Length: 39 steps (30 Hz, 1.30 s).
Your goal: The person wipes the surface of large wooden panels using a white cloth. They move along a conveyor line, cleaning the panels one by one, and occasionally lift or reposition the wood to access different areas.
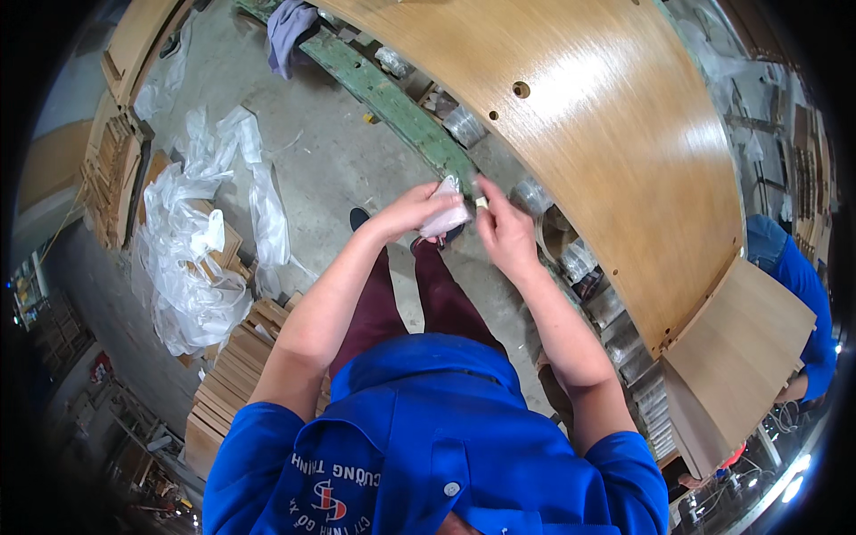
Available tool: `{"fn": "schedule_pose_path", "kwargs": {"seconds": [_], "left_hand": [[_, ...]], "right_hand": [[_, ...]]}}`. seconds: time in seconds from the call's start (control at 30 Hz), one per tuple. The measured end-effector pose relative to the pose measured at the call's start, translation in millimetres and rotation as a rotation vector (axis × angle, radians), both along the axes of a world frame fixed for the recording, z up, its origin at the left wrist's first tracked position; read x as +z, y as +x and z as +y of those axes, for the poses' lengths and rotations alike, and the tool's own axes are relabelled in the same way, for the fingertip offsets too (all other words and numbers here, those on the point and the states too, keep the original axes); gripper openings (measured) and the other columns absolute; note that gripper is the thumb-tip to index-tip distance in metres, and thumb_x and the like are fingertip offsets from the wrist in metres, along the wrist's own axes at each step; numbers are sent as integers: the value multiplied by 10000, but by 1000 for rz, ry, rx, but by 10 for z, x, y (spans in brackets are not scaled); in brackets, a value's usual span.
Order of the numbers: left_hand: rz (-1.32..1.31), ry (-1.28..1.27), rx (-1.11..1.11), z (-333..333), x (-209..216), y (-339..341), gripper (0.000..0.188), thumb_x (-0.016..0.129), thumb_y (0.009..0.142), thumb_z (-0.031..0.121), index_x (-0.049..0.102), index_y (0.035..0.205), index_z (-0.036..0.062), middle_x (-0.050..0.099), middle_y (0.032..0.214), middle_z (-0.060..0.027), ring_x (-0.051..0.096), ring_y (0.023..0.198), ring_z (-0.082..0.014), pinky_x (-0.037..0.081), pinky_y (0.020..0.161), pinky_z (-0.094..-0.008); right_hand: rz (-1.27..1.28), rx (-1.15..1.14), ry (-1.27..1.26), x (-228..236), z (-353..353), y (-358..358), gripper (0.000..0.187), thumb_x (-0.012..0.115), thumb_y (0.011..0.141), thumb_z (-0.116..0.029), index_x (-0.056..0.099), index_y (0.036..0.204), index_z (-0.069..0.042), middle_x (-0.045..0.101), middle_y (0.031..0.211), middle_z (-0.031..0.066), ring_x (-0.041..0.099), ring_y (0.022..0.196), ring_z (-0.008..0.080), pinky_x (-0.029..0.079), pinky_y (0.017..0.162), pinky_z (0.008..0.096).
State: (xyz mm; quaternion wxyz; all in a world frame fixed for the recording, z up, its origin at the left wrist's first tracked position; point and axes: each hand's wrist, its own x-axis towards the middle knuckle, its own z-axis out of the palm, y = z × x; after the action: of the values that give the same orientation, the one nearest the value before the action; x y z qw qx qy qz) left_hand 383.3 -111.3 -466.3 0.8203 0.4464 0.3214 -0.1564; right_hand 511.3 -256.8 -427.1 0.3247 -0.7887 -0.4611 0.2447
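My left hand (pixel 412 210) is closed around a flat, pale pink pad (pixel 448 214), whose exact kind I cannot make out. Close to the pad's right side, my right hand (pixel 510 236) pinches a small thing with a whitish part (pixel 481 203); its upper end is blurred. Both hands are held out in front of my body, above the floor and near the end of a green beam (pixel 392 98). Beyond my right hand lies a large curved wooden panel (pixel 588 116) with a glossy face and several drilled holes.
Crumpled clear plastic sheeting (pixel 196 267) lies at the left, beside stacked wooden strips (pixel 234 379). A grey cloth (pixel 287 34) hangs over the beam's far end. Wrapped rolls (pixel 464 127) sit under the panel. At the right, a person in blue (pixel 802 294) is beside a thin board (pixel 744 321).
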Motion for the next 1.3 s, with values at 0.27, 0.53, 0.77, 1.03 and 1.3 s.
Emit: {"fn": "schedule_pose_path", "kwargs": {"seconds": [0.27, 0.53, 0.77, 1.03, 1.3], "left_hand": [[-139, 9, 40, -159, 154, -225, 419, 736, 794, 229, 530, 1116, 58, 610, 968, -19, 588, 852, -100, 489, 755, -261], [-21, 66, 44, -170, 140, -107, 411, 625, 853, 361, 558, 1061, 13, 618, 893, -45, 589, 747, -100, 484, 613, -250], [144, 145, 76, -204, 108, 142, 380, 502, 908, 389, 553, 1010, 26, 621, 761, -72, 606, 563, -148, 460, 426, -261], [158, 96, 54, -154, 46, 114, 414, 445, 929, 401, 553, 1039, 16, 621, 768, -75, 599, 554, -150, 459, 412, -268], [149, 93, 67, -160, 83, 111, 422, 389, 949, 386, 543, 1045, 5, 616, 758, -87, 604, 564, -163, 473, 421, -277]], "right_hand": [[405, -5, 38, 140, -85, -45, 145, 563, 819, -70, 650, 924, -19, 504, 742, 93, 523, 655, 230, 423, 597, 315], [-85, -44, 110, 54, -7, -84, 62, 657, 744, -98, 611, 761, -62, 552, 751, 71, 564, 742, 270, 455, 652, 382], [-356, -65, 126, -154, 38, -35, 77, 658, 734, -79, 582, 748, -89, 580, 770, 53, 585, 719, 276, 463, 662, 386], [-89, -14, -3, -53, -58, 3, 481, 613, 814, -103, 447, 1266, -112, 625, 741, 118, 613, 651, 306, 483, 633, 425], [-221, 137, 50, -22, -162, 11, 461, 617, 798, -91, 508, 1245, -124, 621, 669, 95, 613, 611, 257, 479, 613, 383]]}}
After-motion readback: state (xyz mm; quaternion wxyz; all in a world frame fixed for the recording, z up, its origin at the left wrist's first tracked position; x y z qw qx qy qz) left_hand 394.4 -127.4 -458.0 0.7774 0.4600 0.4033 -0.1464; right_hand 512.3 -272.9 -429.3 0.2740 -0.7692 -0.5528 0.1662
